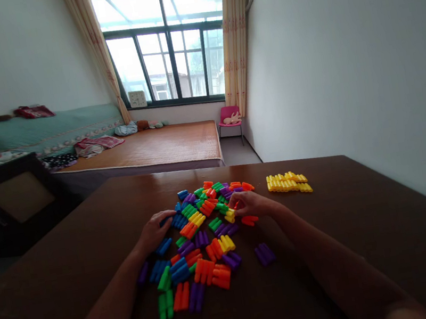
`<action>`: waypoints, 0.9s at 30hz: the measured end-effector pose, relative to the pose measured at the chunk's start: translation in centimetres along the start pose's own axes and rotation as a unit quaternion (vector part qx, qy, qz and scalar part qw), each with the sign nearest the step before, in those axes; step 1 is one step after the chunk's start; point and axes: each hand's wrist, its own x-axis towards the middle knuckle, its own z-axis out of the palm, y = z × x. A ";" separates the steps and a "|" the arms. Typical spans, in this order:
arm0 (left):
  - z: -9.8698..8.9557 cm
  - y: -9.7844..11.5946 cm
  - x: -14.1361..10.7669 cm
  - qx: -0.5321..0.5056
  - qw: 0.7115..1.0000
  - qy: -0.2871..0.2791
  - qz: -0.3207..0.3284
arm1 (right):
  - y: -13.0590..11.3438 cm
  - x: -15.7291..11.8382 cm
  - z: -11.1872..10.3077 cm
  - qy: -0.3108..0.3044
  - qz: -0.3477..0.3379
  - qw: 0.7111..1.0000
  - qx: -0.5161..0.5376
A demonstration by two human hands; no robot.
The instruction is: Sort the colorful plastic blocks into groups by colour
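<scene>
A loose pile of plastic building blocks shaped like joined bullets lies on the brown table [97, 221], in orange, green, blue, purple and yellow. At the pile's left edge, my left hand [155, 230] rests with fingers reaching over blue blocks [179, 222], thumb apart from the fingers. My right hand [250, 203] is at the pile's far right, its fingertips pinched on a yellow block [230, 215]. Green and orange blocks lie close around those fingertips. Another yellow block [227, 243] and a yellow one [197, 218] sit among the others.
Rows of yellow blocks [287, 182] lie grouped at the table's right. A purple block [264, 253] sits apart from the pile. Beyond the table are a bed [154, 147], a pink chair [229, 116] and a window. A dark cabinet [9, 197] stands at left.
</scene>
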 end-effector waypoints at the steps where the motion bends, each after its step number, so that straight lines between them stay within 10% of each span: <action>1: 0.0 0.0 0.0 -0.001 1.000 0.000 0.001 | 0.4 -0.1 -0.6 -0.006 0.012 1.000 0.001; 15: 0.0 -0.2 0.1 -0.001 1.000 -0.008 0.001 | -2.8 -0.2 2.9 -0.001 -0.016 0.962 -0.274; 27: 0.1 -0.6 0.2 0.008 1.000 -0.014 0.002 | -2.1 -0.3 -0.5 -0.007 -0.034 0.993 -0.111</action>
